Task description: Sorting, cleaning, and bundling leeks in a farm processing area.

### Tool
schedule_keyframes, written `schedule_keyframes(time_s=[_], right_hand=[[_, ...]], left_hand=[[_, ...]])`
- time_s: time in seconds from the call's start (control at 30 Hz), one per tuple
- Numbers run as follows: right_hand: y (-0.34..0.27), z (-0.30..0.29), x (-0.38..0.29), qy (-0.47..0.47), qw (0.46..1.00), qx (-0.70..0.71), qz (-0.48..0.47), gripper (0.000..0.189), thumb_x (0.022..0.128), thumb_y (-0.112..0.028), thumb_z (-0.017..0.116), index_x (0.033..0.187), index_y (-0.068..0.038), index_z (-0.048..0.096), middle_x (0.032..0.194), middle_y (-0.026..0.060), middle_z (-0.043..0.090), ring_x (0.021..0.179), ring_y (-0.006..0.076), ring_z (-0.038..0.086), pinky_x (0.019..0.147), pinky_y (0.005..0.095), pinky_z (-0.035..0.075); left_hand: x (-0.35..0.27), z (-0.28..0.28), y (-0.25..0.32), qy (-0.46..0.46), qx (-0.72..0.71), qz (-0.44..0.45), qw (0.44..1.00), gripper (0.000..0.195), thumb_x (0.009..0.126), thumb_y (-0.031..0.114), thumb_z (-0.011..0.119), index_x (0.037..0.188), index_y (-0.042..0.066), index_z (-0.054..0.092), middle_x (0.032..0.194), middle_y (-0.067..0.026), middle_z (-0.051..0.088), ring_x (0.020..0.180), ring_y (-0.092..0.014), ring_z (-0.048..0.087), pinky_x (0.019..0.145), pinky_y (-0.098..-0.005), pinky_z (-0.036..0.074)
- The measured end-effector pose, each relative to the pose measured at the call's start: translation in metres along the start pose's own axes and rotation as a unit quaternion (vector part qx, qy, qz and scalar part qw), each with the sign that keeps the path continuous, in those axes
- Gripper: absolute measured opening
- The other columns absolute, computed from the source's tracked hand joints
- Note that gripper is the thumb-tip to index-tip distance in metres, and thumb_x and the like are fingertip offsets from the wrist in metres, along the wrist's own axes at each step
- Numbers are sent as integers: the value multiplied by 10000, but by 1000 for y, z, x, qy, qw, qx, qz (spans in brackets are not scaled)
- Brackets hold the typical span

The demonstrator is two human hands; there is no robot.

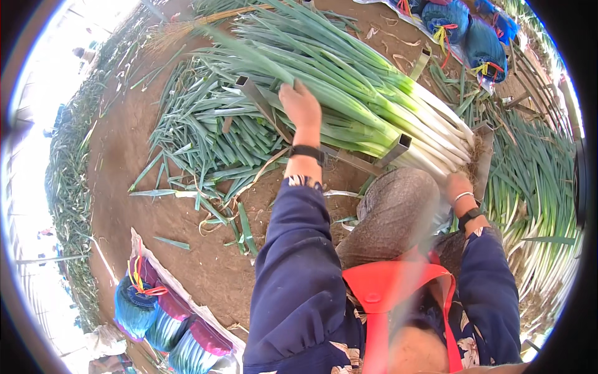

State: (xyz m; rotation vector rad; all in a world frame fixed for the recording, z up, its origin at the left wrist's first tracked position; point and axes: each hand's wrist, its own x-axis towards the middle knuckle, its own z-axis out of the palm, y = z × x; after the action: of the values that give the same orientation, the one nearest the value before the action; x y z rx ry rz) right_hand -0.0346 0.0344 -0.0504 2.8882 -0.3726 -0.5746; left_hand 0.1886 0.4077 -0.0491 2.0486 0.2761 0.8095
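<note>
A thick bundle of long green onions (355,93) lies across a metal frame (356,161) with upright square-tube posts. Its white root ends point right, toward a metal end plate (484,154), and its leaves spread up and left. My left hand (301,106) grips green leaves on the near side of the bundle, beside a post (256,97). Low by the roots, my right hand (459,186) is closed around the white end of the nearest stalk; its fingers are partly hidden. My knee (402,201) is up close to the frame's near post (395,148).
Cut leaf tops (210,126) are heaped left of the frame on bare soil (121,177). More onions (537,187) lie at right. Blue wrapped bundles (135,304) sit lower left, others (486,44) upper right near metal bars (544,89). A straw broom (201,23) lies at the top.
</note>
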Motion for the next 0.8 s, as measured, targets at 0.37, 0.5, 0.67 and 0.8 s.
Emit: schedule_keyframes(time_s=[0.37, 0.5, 0.67, 0.8], right_hand=[[-7, 7, 8, 18, 999, 31, -9, 149, 820, -83, 590, 868, -41, 725, 920, 202, 694, 891, 350, 682, 797, 427, 551], [-9, 6, 9, 17, 999, 31, -20, 148, 817, -76, 587, 863, -41, 723, 918, 201, 694, 892, 352, 682, 796, 427, 551], [-8, -1, 5, 25, 999, 34, -25, 150, 820, -79, 574, 842, -37, 717, 897, 203, 693, 877, 362, 682, 782, 435, 553], [-7, 2, -5, 49, 998, 33, -38, 151, 816, -74, 570, 834, -38, 715, 881, 206, 691, 857, 367, 684, 771, 439, 555]], left_hand=[[-21, -15, -4, 150, 136, 51, 978, 291, 780, 169, 731, 904, -13, 539, 963, -165, 598, 946, -317, 554, 822, -434, 436], [-25, 6, 35, -183, 110, 421, 881, 204, 844, 247, 637, 969, 87, 616, 988, -112, 600, 1036, -296, 525, 913, -443, 387], [-58, 0, -12, -243, 186, 292, 906, 182, 884, 288, 584, 973, 136, 625, 981, -81, 602, 1014, -299, 536, 937, -451, 378], [-55, 10, -18, -229, 186, 246, 923, 154, 879, 267, 588, 943, 131, 617, 950, -90, 611, 995, -310, 542, 911, -463, 384]])
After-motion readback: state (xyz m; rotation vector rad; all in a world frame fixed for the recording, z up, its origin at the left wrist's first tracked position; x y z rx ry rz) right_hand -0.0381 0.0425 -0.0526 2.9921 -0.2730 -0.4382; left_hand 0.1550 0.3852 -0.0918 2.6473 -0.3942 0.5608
